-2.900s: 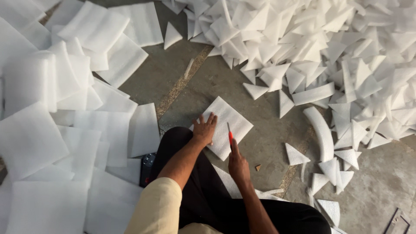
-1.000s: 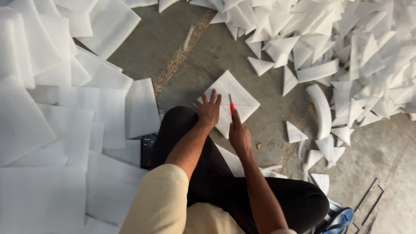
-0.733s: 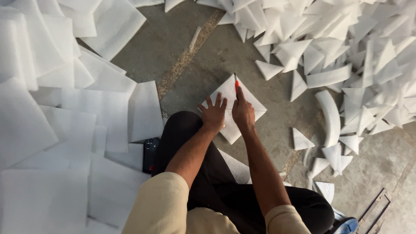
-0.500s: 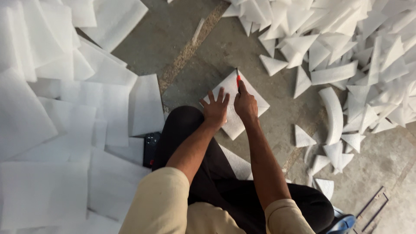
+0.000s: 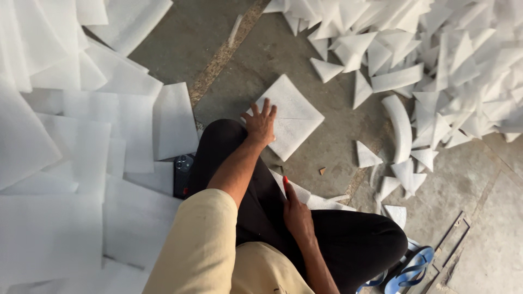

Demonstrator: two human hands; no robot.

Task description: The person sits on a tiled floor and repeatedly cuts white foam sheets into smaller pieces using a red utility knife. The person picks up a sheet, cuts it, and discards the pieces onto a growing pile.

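From the head camera, the left hand [image 5: 260, 122] presses flat, fingers spread, on the near-left corner of a white square foam sheet [image 5: 289, 120] lying on the concrete floor [image 5: 338, 158]. Nearer the body than that sheet, the right hand [image 5: 297, 212] grips a red-handled cutter [image 5: 285, 182] over the dark trouser leg [image 5: 256, 185].

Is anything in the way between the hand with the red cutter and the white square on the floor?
Yes, partly. The right hand with the red cutter is pulled back beside the knee. The left hand and forearm, plus the black-trousered knee, lie along the square foam sheet's near edge. The sheet's far side is uncovered.
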